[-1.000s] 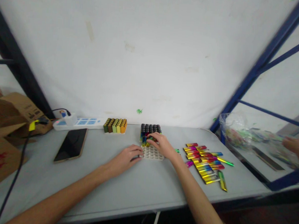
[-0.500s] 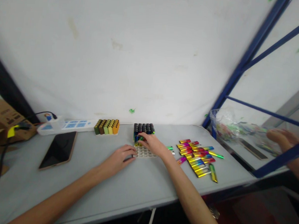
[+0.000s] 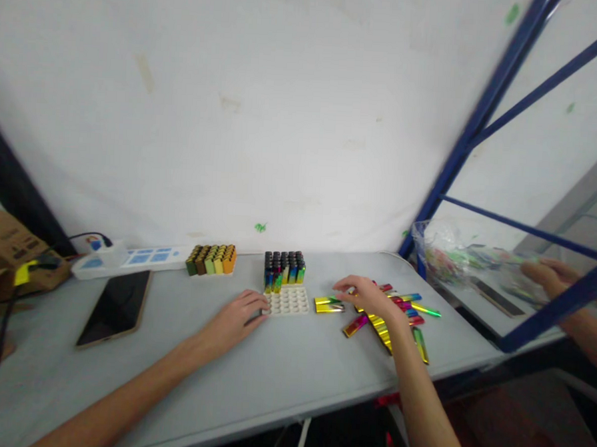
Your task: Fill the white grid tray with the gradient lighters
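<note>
Two short, flat metallic bars [image 3: 329, 306] lie side by side on the grey surface [image 3: 271, 372], just right of a white tray [image 3: 289, 303]. They gleam gold and yellow with a green tinge, like foil. Their long axes run left to right, roughly parallel to the front edge of the surface, and both lie flat.

The right hand [image 3: 369, 296] hovers over them, palm down. Its fingers [image 3: 343, 294] are bent towards the bars' right ends. Blur hides whether they pinch a bar or only touch it. Under and behind this hand a loose pile of bars [image 3: 398, 317] fans out in pink, gold, blue and green. Most slant from rear left to front right.

The left hand [image 3: 238, 317] rests flat on the surface. Its fingers [image 3: 260, 304] are loosely spread, with the tips against the tray's left edge, and they grip nothing. The tray's front rows of round sockets are bare. Its rear rows hold upright pieces [image 3: 283, 269] with black tops.

Further left a block of green, yellow and orange pieces [image 3: 211, 259] stands near the wall. Beside it are a white power strip [image 3: 131, 258] and a dark phone [image 3: 116, 298] lying face up. Beyond the blue frame [image 3: 462, 152], another person's hand [image 3: 546, 273] is near a clear plastic bag [image 3: 447, 254].
</note>
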A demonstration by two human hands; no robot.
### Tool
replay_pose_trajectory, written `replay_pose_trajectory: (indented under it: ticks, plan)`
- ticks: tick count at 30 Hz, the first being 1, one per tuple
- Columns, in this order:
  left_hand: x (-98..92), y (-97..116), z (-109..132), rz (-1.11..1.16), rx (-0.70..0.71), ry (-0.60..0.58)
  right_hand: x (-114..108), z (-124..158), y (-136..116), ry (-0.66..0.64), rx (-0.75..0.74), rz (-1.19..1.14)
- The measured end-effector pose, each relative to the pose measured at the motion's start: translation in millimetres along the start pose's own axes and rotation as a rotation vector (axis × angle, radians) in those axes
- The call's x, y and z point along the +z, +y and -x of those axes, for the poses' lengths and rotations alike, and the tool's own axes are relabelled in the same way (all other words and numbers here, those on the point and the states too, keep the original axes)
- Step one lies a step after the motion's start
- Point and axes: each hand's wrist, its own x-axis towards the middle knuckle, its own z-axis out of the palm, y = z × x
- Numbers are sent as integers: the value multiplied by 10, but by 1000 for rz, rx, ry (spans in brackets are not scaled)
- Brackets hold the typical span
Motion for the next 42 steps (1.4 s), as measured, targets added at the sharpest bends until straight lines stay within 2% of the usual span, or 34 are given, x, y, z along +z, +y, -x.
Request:
replay_pose_trajectory:
  ticks: [4, 9, 14, 17, 22, 27, 30, 34, 38, 42]
  plan:
    - [11, -74, 4, -12, -33, 1, 71, 13, 180, -82, 43, 47]
    - [52, -113, 26, -11, -45, 18, 190, -65, 222, -43, 54, 43]
    - [48, -96, 21, 3, -43, 14, 168, -36, 214, -16, 46, -142]
    - [39, -72, 13, 22, -35, 15, 154, -34, 190, 81, 24, -297]
    - [48, 1, 10, 49, -12, 11, 172, -85, -9, 250, -13, -492]
    - [42, 73, -4, 59, 6, -10, 195, -320, -456, 342, -111, -613]
    - [32, 86, -12, 70, -10, -14, 251, -545, -659, 247, -230, -630]
    - [21, 89, -7, 70, -14, -17, 445, -727, -720, 137, -290, -604]
    - [-1, 113, -7, 59, -11, -25, 643, -715, -701, 119, -255, -575]
    - [-23, 140, -17, 61, -12, -21, 705, -680, -697, 73, -258, -610]
